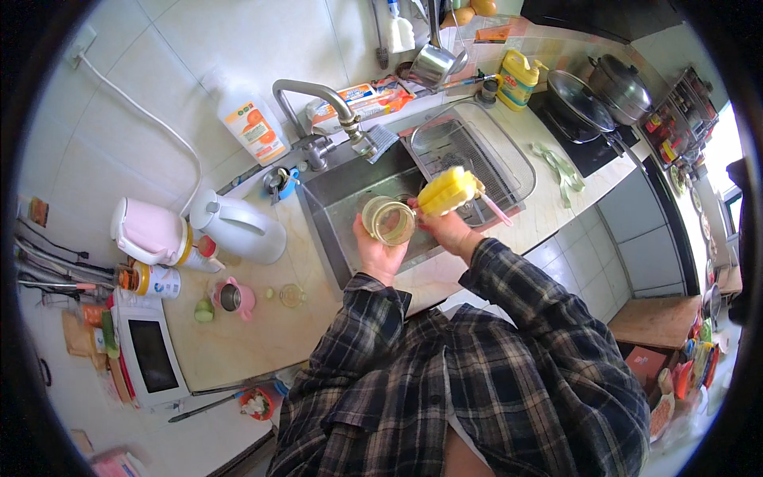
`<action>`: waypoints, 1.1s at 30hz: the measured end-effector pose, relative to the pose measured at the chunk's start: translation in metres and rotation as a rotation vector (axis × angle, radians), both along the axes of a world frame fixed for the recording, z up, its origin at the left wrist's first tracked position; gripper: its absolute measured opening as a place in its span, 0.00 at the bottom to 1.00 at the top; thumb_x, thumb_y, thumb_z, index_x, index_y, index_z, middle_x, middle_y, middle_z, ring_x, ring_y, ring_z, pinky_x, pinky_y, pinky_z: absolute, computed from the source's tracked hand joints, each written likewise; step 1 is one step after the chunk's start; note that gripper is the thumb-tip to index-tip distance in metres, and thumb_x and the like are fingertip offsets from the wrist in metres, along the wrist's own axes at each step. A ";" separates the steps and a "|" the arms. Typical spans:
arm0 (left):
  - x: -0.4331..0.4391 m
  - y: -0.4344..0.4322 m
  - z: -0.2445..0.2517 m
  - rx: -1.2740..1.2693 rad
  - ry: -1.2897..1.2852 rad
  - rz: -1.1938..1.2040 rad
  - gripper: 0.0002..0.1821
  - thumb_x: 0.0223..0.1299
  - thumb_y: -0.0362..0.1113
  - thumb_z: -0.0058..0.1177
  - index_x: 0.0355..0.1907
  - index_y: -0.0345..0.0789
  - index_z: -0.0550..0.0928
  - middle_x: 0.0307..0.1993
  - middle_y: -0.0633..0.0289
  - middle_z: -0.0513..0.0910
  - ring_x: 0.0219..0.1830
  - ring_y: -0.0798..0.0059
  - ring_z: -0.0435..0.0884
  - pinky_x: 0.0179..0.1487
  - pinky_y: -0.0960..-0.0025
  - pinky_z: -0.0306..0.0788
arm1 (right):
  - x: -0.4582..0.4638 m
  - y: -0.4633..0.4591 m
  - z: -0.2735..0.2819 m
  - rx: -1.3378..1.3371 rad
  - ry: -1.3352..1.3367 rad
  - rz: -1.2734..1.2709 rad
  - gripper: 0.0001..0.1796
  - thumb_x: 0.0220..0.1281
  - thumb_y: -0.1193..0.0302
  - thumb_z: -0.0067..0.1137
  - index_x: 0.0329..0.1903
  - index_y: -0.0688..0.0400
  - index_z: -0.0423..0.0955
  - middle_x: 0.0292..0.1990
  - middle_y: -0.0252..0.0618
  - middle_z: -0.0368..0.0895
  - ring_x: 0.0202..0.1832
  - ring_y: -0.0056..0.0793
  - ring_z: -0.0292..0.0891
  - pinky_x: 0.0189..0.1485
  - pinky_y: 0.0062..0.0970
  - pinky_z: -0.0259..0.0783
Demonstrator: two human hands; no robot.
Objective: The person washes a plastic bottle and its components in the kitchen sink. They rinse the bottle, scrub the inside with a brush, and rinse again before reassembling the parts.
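Over the steel sink (pixel 325 206), my left hand (pixel 380 253) is closed around a clear jar (pixel 390 220), its round opening facing up toward the camera. My right hand (pixel 444 229) is just right of the jar and holds a yellow sponge brush (pixel 446 191) with a pink handle (pixel 496 208). The sponge is beside the jar's rim, outside it. The curved faucet (pixel 316 89) stands behind the sink, its spout above the basin. A grey striped cloth (pixel 381 143) hangs near the spout.
A wire drying basket (pixel 506 149) covers the sink's right part. Left on the counter are a white jug (pixel 238 226), a pink cup (pixel 237 298) and a round glass lid (pixel 292 295). A large bottle (pixel 256 131) stands by the faucet. Lidded pans (pixel 581 101) sit on the stove at right.
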State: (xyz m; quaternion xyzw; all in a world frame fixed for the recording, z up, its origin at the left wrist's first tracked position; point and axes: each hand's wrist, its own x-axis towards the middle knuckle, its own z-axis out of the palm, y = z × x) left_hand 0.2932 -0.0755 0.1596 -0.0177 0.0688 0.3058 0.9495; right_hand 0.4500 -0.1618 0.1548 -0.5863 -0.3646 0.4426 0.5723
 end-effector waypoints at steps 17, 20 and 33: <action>-0.013 0.056 -0.039 0.076 0.351 0.234 0.27 0.70 0.57 0.43 0.56 0.36 0.74 0.55 0.60 0.77 0.58 0.61 0.74 0.62 0.50 0.67 | 0.018 -0.017 0.096 -0.468 -1.585 0.302 0.06 0.63 0.68 0.52 0.40 0.56 0.74 0.30 0.42 0.83 0.34 0.44 0.82 0.34 0.42 0.76; -0.009 0.052 -0.048 0.110 0.484 0.273 0.26 0.69 0.56 0.46 0.54 0.36 0.73 0.53 0.60 0.78 0.57 0.60 0.75 0.59 0.49 0.69 | 0.014 -0.012 0.102 -0.481 -1.604 0.374 0.07 0.62 0.69 0.52 0.40 0.56 0.75 0.29 0.42 0.83 0.33 0.43 0.83 0.31 0.40 0.77; -0.011 0.059 -0.067 0.273 0.370 0.193 0.26 0.67 0.43 0.55 0.64 0.40 0.67 0.55 0.59 0.76 0.58 0.62 0.76 0.59 0.49 0.72 | 0.031 -0.003 0.095 -0.257 -1.425 0.287 0.18 0.57 0.62 0.63 0.45 0.58 0.71 0.33 0.48 0.82 0.37 0.51 0.80 0.40 0.44 0.75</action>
